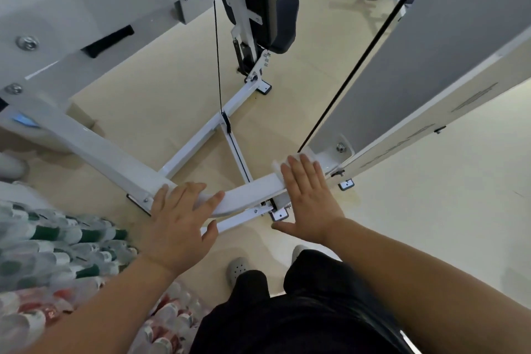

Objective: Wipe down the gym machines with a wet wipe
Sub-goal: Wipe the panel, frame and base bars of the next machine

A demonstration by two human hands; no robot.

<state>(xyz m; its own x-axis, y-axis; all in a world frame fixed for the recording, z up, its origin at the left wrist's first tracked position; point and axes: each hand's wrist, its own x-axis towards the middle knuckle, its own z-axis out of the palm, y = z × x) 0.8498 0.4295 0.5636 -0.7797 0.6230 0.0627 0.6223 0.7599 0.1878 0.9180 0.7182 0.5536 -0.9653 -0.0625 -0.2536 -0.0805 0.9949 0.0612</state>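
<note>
Pressing wet wipe (277,165) flat on right end of crossbar (253,190), right hand (309,201) spread flat; left hand (178,221) open-fingered, resting alongside. Judged soft, limp, light; best held by flat palm pressure.

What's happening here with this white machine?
A person is leaning over a gym machine and cleaning its white curved bar. The right hand lies flat on a white wipe, pressing it onto the bar near its right end. The left hand rests on the bar further left, fingers laid over the top. Packs of bottles sit on the floor to the left.
</note>
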